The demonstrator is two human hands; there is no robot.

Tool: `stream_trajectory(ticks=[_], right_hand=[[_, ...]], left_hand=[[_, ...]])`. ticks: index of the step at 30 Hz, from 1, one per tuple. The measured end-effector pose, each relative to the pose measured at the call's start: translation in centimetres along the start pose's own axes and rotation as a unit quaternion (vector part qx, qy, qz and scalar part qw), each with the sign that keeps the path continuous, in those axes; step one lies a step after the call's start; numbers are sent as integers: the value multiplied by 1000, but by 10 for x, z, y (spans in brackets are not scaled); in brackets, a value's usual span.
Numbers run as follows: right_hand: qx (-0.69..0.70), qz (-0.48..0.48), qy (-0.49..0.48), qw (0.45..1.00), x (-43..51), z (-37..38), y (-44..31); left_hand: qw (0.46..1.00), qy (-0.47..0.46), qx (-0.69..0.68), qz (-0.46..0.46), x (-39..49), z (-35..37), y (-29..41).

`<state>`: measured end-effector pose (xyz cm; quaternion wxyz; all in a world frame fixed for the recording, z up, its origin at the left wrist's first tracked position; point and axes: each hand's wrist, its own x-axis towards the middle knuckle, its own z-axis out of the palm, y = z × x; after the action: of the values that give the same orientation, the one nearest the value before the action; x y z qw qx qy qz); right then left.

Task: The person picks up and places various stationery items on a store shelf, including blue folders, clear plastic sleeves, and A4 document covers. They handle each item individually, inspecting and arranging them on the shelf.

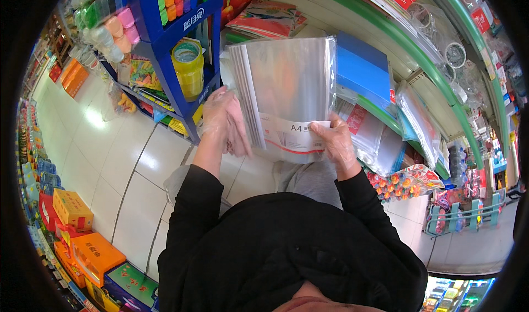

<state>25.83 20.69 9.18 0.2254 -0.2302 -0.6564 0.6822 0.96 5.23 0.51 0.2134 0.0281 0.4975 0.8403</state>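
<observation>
My right hand (338,140), in a thin clear plastic glove, grips the lower right corner of a pack of clear plastic report covers (289,76). Its thumb lies over a white paper band (285,136) that bears writing. White spine bars (250,97) run down the pack's left side, and the whole pack is in a clear bag. In my left hand (217,109), gloved the same way, is a folded pink cloth (237,126). The cloth hangs beside the left edge of the pack; whether they touch I cannot tell.
A blue display rack (161,51) stands at the left, with tape rolls (188,68) in it. Green-edged shelves (376,109) on the right hold a blue file box (361,72) and plastic sleeves (363,134). Boxed goods (97,254) line the lower left, beside the tiled floor (128,175).
</observation>
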Motion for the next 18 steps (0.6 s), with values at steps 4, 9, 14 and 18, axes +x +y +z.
stream_trajectory(ticks=[4, 9, 14, 18], right_hand=[[28, 20, -1, 999, 3, 7, 2], [33, 40, 4, 999, 6, 14, 3], [65, 65, 34, 995, 6, 20, -1], [115, 91, 52, 988, 13, 18, 9]], left_hand=[[998, 33, -24, 45, -4, 1, 10], [998, 9, -48, 32, -15, 7, 6], [999, -37, -23, 17, -32, 17, -2], [997, -61, -26, -36, -41, 27, -10]])
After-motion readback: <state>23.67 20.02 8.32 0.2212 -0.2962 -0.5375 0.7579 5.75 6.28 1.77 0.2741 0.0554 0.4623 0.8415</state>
